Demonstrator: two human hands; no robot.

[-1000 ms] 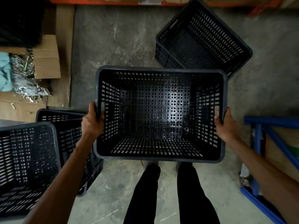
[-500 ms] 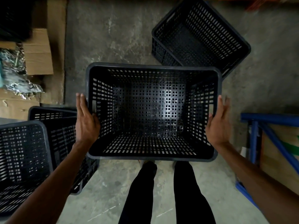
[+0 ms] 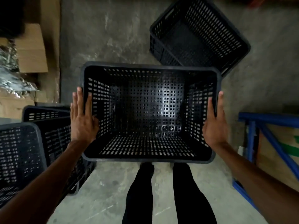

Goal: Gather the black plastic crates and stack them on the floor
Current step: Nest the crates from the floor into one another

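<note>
A black perforated plastic crate [image 3: 150,113], open side up, is in front of the person's legs above the grey concrete floor [image 3: 103,38]. The left hand [image 3: 82,120] and right hand [image 3: 215,123] press flat, fingers straight, against its short sides. Another black slatted crate [image 3: 199,34] lies beyond its far right corner, and two nested black crates [image 3: 24,156] stand to its left.

Warehouse | concrete floor [image 3: 100,38] | blue rack frame [image 3: 252,139] | cardboard boxes [image 3: 30,50] | black crates [image 3: 199,38]
</note>
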